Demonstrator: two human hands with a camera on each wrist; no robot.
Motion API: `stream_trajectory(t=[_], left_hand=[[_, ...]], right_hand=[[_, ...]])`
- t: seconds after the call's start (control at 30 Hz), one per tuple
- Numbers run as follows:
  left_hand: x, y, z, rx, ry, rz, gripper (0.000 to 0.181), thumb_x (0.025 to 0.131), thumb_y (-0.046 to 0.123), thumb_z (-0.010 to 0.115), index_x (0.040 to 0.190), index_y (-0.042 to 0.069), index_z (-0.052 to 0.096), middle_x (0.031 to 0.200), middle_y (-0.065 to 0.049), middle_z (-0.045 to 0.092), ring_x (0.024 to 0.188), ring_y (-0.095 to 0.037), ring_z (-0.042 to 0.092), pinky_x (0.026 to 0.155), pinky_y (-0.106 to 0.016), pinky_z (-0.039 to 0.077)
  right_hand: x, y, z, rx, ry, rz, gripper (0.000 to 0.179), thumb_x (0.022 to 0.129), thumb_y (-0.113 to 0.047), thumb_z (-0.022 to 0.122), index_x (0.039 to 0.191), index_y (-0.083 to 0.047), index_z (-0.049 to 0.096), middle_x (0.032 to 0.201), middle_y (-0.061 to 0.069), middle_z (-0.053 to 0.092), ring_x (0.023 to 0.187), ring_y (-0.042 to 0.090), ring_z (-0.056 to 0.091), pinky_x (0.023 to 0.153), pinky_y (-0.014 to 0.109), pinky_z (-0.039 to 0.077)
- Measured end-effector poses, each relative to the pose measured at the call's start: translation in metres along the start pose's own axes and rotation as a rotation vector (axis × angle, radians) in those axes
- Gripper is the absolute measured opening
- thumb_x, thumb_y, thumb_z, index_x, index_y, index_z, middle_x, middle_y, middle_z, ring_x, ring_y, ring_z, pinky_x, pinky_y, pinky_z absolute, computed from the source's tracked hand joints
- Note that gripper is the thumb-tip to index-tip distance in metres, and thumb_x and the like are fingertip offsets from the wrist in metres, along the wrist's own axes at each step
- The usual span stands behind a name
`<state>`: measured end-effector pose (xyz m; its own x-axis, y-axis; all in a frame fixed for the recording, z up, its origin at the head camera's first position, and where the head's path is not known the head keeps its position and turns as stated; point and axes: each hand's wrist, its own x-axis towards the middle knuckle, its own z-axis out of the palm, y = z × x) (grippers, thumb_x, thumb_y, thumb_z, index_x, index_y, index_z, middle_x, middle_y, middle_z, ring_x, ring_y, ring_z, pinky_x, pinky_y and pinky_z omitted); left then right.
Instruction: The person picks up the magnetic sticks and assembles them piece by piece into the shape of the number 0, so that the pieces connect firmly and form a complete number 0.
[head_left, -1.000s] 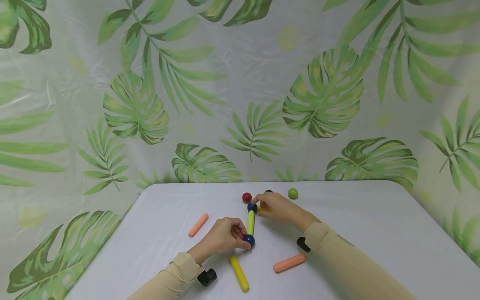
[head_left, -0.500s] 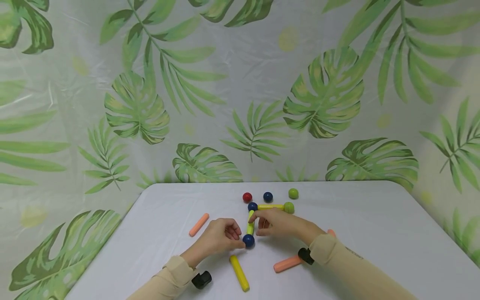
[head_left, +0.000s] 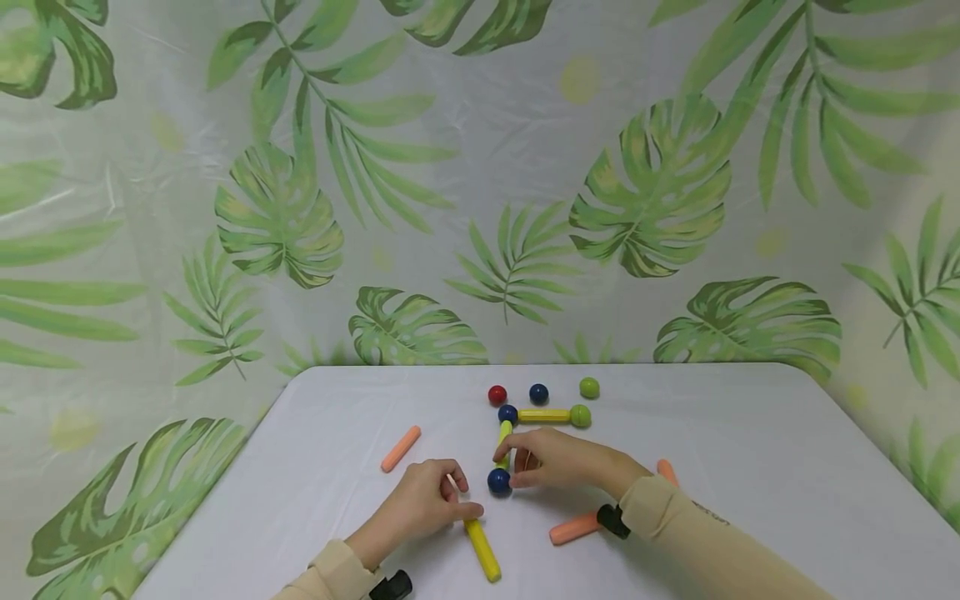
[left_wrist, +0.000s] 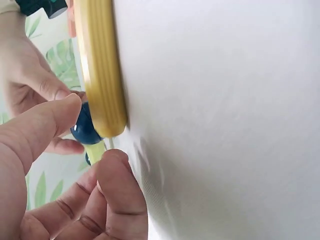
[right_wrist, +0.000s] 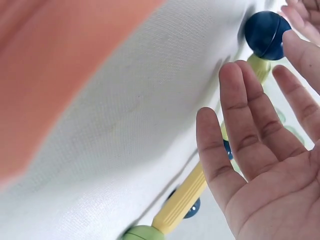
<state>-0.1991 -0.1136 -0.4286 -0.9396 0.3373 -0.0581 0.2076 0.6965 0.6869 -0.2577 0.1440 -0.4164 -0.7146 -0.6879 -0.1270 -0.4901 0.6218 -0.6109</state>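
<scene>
My left hand (head_left: 427,500) hovers at the upper end of a yellow stick (head_left: 482,550), thumb and forefinger apart. In the left wrist view that yellow stick (left_wrist: 100,65) lies just beyond the fingertips, not gripped. My right hand (head_left: 566,462) is over a lime-green stick (head_left: 505,433), its thumb close to or touching the near blue ball (head_left: 498,481). Loosely extended fingers show in the right wrist view, beside the blue ball (right_wrist: 267,35). From the far blue ball (head_left: 507,414), joined to the lime stick, another yellow stick (head_left: 543,415) runs right to a green ball (head_left: 581,416).
Behind the joined pieces sit a red ball (head_left: 497,395), a loose blue ball (head_left: 538,393) and a loose green ball (head_left: 589,387). An orange stick (head_left: 401,448) lies at left. Two more lie at right, one orange stick (head_left: 573,529) partly behind the right wrist's black camera (head_left: 613,521).
My right hand has left the far blue ball and come nearer, down to the near one. The left hand has let go of the near blue ball and moved down to the yellow stick.
</scene>
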Motion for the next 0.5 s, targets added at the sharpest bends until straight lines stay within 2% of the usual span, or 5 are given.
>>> stream_trajectory(t=[0.23,0.5], left_hand=[[-0.0037,-0.0007,0.0057,-0.037,-0.032,-0.037,0.038,0.085,0.032,0.093,0.097,0.010,0.064,0.067,0.002,0.059,0.051,-0.011,0.058,0.050,-0.023,0.040],[-0.0048,0.0006,0.0078,-0.040,-0.043,-0.028,0.038,0.085,0.031,0.093,0.098,0.010,0.064,0.067,0.002,0.060,0.051,-0.011,0.057,0.049,-0.022,0.040]], right_hand=[[-0.0003,-0.0035,0.0004,0.023,-0.020,-0.001,0.030,0.100,-0.020,0.078,0.129,-0.020,0.071,0.095,-0.008,0.072,0.086,0.007,0.065,0.085,0.026,0.057],[0.0022,-0.0057,0.0018,0.032,-0.034,-0.007,0.027,0.100,-0.018,0.078,0.126,-0.022,0.072,0.093,-0.010,0.071,0.081,0.004,0.064,0.081,0.022,0.055]])
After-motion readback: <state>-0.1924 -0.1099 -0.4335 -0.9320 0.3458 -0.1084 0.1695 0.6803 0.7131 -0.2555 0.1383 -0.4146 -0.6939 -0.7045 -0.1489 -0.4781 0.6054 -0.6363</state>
